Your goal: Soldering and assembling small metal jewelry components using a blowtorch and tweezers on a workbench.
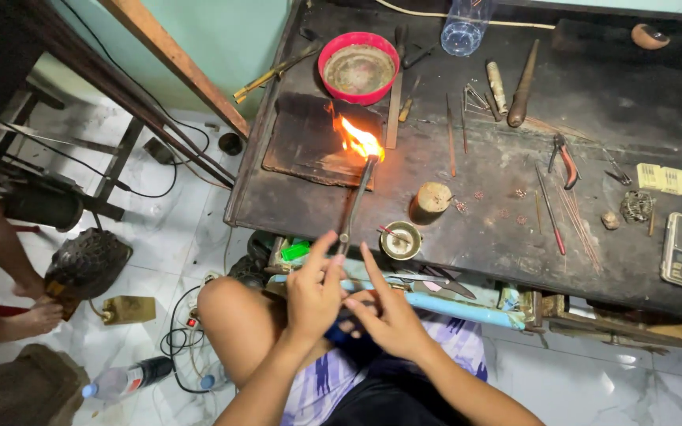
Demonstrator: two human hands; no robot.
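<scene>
Both hands meet above our lap at the bench edge, torch burning ahead

Our left hand (315,290) has its fingers half curled with the index finger raised, and our right hand (388,312) cups against it; what they pinch is too small to tell. We judge the chief hazard to be the lit torch (354,207): its dark stem runs from just beside our left fingertips up to a bright orange flame (361,140) over the charred block (309,138), and a bump could swing it toward the red bowl (358,67) or plastic bottle (464,28)
</scene>
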